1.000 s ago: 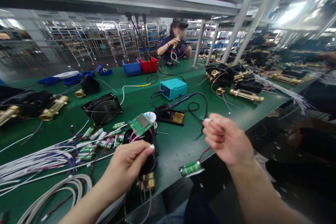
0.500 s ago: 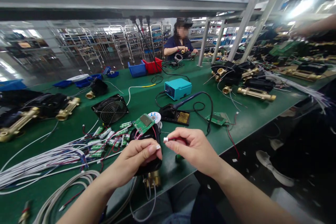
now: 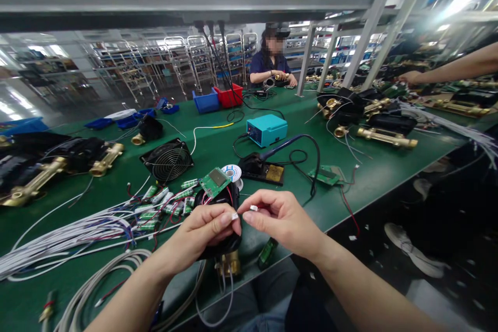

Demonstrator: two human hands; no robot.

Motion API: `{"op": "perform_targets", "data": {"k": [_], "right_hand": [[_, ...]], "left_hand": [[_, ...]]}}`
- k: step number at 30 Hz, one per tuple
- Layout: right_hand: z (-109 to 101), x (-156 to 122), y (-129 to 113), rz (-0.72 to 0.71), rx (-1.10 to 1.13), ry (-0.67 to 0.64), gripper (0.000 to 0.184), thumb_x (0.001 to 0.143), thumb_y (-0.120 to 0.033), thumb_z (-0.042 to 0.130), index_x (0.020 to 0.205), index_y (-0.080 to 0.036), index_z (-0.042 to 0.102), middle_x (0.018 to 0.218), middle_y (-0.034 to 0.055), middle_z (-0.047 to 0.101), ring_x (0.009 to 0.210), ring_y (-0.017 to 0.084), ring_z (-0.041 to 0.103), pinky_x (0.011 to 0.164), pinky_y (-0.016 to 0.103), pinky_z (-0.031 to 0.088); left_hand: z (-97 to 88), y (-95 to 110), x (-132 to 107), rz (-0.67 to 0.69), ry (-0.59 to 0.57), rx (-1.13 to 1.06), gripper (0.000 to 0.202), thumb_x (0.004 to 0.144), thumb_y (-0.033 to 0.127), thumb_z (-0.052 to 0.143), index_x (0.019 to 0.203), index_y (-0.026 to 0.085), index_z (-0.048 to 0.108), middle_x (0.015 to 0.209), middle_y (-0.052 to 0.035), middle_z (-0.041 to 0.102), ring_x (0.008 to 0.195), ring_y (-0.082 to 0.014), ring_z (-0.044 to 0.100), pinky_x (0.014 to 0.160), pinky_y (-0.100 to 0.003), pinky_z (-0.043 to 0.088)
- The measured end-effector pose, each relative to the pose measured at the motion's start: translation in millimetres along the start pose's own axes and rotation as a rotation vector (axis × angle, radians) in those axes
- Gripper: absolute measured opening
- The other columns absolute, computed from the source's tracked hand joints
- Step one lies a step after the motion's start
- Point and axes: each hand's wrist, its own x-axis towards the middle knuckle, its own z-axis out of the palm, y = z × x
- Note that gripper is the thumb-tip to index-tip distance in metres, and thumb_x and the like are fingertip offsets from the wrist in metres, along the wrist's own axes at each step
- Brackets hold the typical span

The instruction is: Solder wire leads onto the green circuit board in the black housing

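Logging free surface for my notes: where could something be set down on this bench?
Bare green tabletop shows between the black fan and turquoise box, and between that box and the brass fittings right of it. Crowded: left foreground, with white cables and green cylinders.

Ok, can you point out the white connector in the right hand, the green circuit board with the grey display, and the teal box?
White connector [image 3: 253, 208] in the right hand [image 3: 286, 223]: head view, on its exposed white end.
Green circuit board [image 3: 218, 179]: head view, on its grey display.
Teal box [image 3: 273, 134]: head view, on its side face.
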Motion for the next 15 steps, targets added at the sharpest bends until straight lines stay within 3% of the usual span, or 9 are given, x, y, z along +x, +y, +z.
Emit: {"op": "perform_targets", "data": {"k": [8,11,15], "right_hand": [[0.3,-1.6,0.0,-0.035,0.018,-0.014,0.024,0.076,-0.036,0.066,0.086,-0.014,0.069,0.065,-0.0025,0.052,0.058,0.009,0.039,0.054,0.023,0.03],[-1.8,-5.1,-1.8,-0.099,0.012,-0.029,0.025,0.083,-0.038,0.061,0.086,-0.015,0.069,0.067,-0.0019,0.052,0.058,0.009,0.041,0.055,0.023,0.033],[-4.9,-9.9,-2.6,-0.188,-0.072,-0.004,0.029,0.093,-0.036,0.051,0.087,-0.016,0.07,0.069,-0.0012,0.05,0.057,0.009,0.041,0.052,0.023,0.032]], "left_hand": [[1.5,0.1,-0.9,-0.009,0.021,0.01,0.05,0.086,0.062,0.059,0.075,0.013,0.062,0.054,0.0076,0.027,0.049,-0.0078,0.02,0.046,-0.024,0.011],[1.5,0.5,-1.5,-0.001,0.039,0.042,0.052,0.086,0.063,0.058,0.076,0.012,0.064,0.053,0.0074,0.028,0.049,-0.0079,0.021,0.046,-0.024,0.012],[3.7,3.7,-2.6,0.08,0.1,0.115,0.047,0.083,0.059,0.064,0.077,0.012,0.069,0.056,0.005,0.04,0.051,-0.0076,0.029,0.048,-0.021,0.021]]}}
